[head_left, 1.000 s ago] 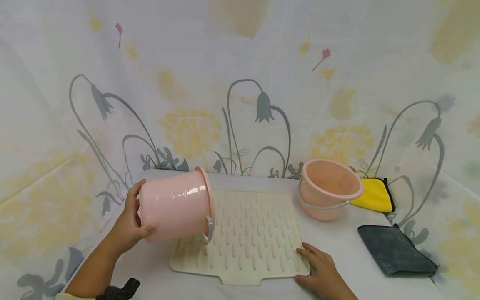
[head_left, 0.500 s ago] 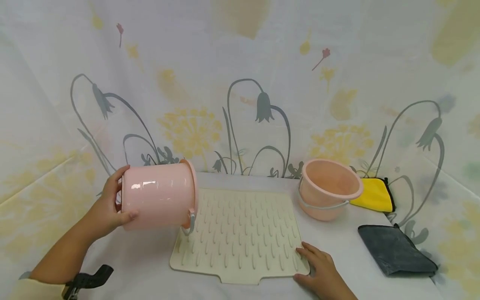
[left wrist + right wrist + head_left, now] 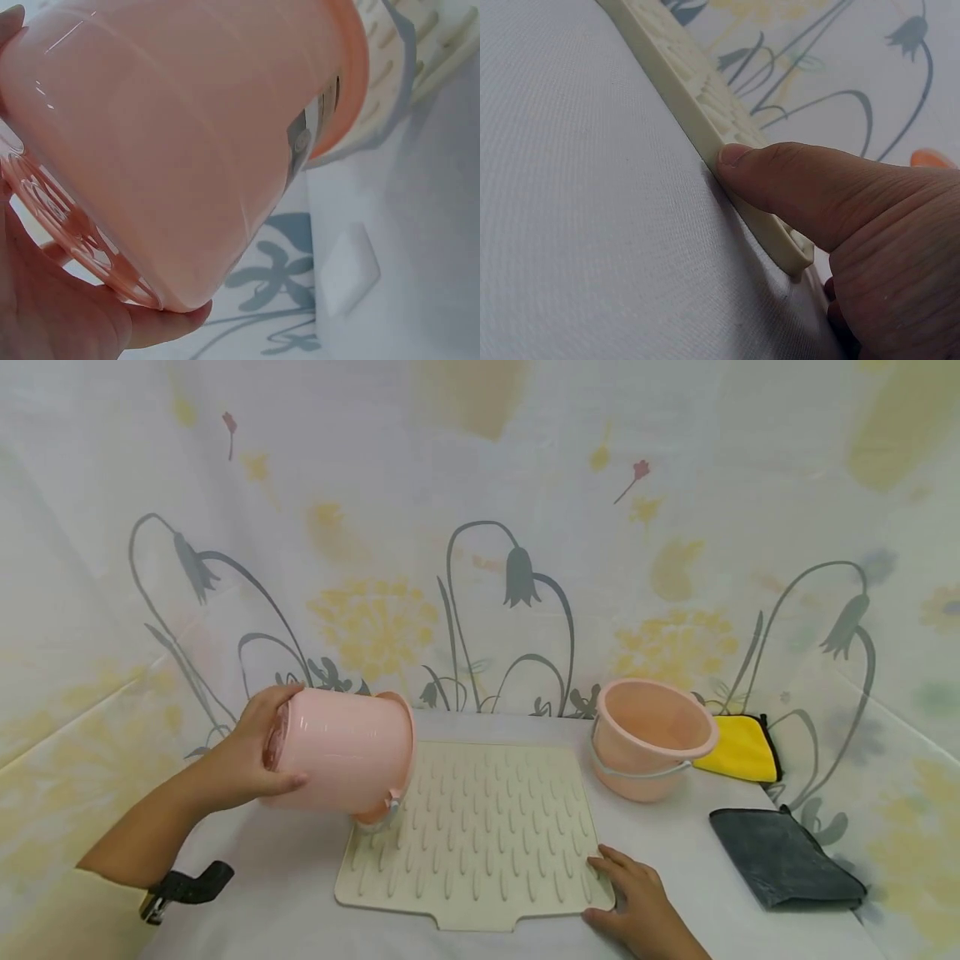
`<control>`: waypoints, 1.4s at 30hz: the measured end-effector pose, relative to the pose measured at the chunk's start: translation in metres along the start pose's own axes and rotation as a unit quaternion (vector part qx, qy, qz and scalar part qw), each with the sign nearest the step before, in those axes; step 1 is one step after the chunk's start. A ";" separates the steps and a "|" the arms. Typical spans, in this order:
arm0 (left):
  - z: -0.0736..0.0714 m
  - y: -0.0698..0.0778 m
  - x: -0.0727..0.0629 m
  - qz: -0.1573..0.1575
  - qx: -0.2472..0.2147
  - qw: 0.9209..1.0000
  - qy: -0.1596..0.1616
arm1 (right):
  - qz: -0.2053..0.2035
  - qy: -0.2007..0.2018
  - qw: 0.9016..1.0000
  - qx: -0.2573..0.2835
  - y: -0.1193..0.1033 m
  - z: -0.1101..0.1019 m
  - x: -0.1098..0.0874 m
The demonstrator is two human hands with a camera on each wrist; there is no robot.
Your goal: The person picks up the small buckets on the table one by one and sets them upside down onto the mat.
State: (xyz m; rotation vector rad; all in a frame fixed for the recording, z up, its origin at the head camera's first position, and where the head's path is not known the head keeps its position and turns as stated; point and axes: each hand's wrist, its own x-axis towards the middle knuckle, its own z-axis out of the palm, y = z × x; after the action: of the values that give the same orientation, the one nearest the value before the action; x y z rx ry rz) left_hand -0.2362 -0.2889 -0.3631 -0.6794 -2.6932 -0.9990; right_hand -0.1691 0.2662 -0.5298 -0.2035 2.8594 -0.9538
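A glossy pink bucket (image 3: 345,752) lies sideways in the air at the left, mouth facing right and a little down. My left hand (image 3: 240,756) grips it at the base, thumb on the near side and fingers on the far side. In the left wrist view the ringed underside of the bucket (image 3: 157,150) shows beside the palm. The bucket's rim overlaps the left edge of a cream draining mat (image 3: 480,827) with raised ridges and a front tab. My right hand (image 3: 637,902) holds the mat's front right corner, thumb (image 3: 772,176) against its front edge.
A second pink bucket (image 3: 630,760) with a grey handle stands upright right of the mat. Behind it lies a folded yellow cloth (image 3: 738,747), and a dark grey cloth (image 3: 783,860) lies nearer. A flowered curtain (image 3: 480,527) rises behind the white tabletop (image 3: 292,893).
The bucket in my left hand moved left and up, then back right, and its mouth now tips further down. My right hand stays at the mat's corner. The head view shifted slightly.
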 end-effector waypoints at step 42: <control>0.088 0.062 0.104 -0.079 0.191 0.960 -0.188 | 0.021 -0.003 1.000 0.004 0.000 0.000 0.000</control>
State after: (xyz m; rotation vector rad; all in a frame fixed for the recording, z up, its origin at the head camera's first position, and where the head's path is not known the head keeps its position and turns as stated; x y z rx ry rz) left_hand -0.2990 -0.1532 -0.3597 -0.6328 -3.1825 -0.3732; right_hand -0.1694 0.2663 -0.5304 -0.1457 2.8422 -0.9562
